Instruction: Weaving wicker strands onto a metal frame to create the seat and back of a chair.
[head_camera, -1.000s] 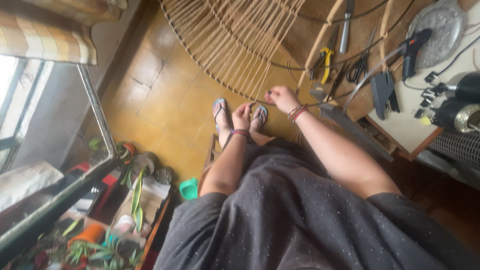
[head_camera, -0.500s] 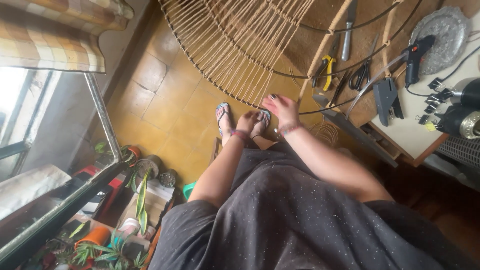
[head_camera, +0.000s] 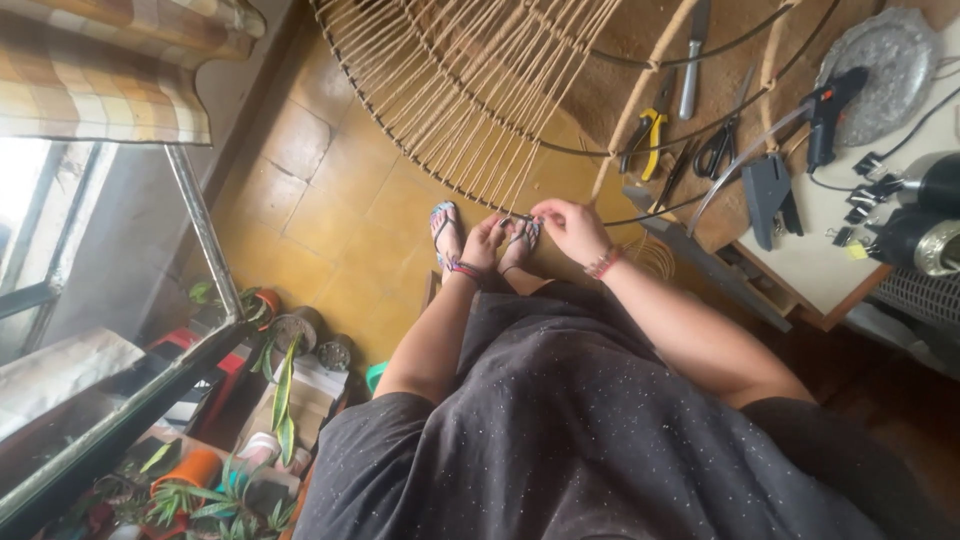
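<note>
While I lean over the bench edge, my left hand (head_camera: 487, 240) and right hand (head_camera: 568, 226) both pinch cord at the near rim of the round wire frame (head_camera: 470, 90). Fingers are closed on the strand, right at the rim. Cords already fan across the left part of the frame; the right part, I'd say, is still bare wire, so plenty is left. Yellow-handled pliers (head_camera: 648, 130), scissors (head_camera: 716, 150) and a black glue gun (head_camera: 826, 110) lie far right. No labels I can make out; brown paper packages (head_camera: 300, 395) sit near left on the floor.
</note>
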